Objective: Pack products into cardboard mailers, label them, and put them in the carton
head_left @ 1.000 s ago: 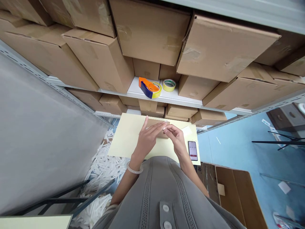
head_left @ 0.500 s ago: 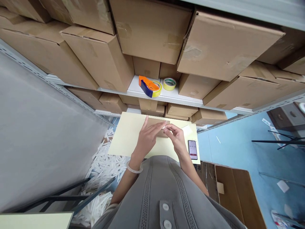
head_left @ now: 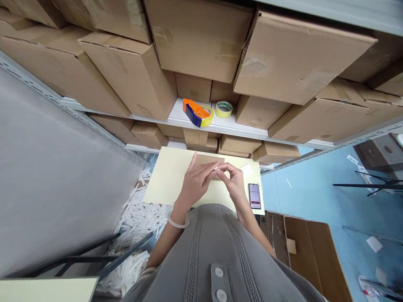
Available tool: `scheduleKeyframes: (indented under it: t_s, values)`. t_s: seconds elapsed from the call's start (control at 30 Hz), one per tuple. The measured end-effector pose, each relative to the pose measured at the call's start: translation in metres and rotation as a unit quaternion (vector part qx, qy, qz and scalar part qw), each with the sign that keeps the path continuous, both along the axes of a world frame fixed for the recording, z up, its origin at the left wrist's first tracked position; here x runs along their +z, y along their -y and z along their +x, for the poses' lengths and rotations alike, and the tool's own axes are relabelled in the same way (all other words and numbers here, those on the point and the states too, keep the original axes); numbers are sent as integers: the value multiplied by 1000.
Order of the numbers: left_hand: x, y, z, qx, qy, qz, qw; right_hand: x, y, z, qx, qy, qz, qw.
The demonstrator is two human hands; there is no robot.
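Observation:
Over a pale yellow table [head_left: 166,180], my left hand [head_left: 195,182] and my right hand [head_left: 234,182] meet fingertip to fingertip. Between the fingertips they pinch a small white piece [head_left: 215,168], too small to tell what it is. A flat brown cardboard piece [head_left: 206,160] lies on the table under and behind my hands. My left wrist wears a pale bangle [head_left: 176,221]. A small white sheet [head_left: 247,171] lies just right of my right hand.
A phone [head_left: 255,196] with a lit screen lies at the table's right edge. On the shelf behind sit an orange-blue tape dispenser [head_left: 197,113] and a yellow tape roll [head_left: 223,109] among cardboard boxes. White strips [head_left: 138,218] litter the floor at left; an open carton [head_left: 308,251] stands at right.
My hands have stayed together at the same spot; only the fingers shifted slightly. The view drifted a little.

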State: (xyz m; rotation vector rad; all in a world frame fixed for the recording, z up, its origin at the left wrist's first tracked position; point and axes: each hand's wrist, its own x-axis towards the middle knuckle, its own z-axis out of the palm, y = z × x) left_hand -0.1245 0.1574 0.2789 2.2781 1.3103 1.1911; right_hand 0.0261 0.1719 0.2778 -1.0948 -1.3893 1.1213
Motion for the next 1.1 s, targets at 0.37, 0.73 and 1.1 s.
scheduleKeyframes:
  t_s: [0.37, 0.73, 1.1]
  values:
    - [-5, 4, 0, 57, -25, 6, 998, 1, 13, -4, -55, 169, 39, 983]
    - [-6, 0, 13, 24, -79, 21, 996, -11, 21, 14, -90, 245, 60, 964]
    - [-4, 4, 16, 25, -113, 21, 993, -11, 23, 12, -101, 258, 65, 959]
